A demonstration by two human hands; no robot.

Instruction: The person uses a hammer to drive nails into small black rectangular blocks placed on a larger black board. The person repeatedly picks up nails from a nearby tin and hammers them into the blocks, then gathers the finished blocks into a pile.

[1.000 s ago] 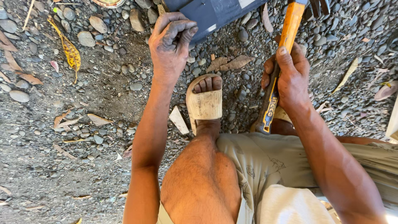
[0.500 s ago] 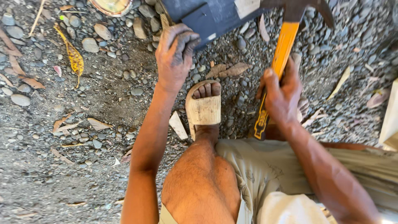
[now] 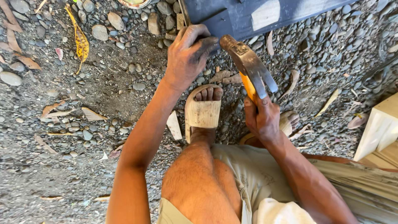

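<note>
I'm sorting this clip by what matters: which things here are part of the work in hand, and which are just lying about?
In the work:
left hand, fingers at the board's edge
dark board
hammer, gripped by the right hand

Lying about:
yellow leaf
pebbles
wood chip
pale block

One hammer (image 3: 248, 66), one dark panel (image 3: 265, 16), two hands, two sandalled feet, one yellow leaf (image 3: 81, 41)

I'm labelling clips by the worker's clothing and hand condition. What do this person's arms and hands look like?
Both arms are bare, with no sleeves, gloves, watch or rings in view. The left hand is smeared with dark grime on fingers and knuckles. The right hand looks dusty. Khaki shorts and pale sandals are worn.
</note>
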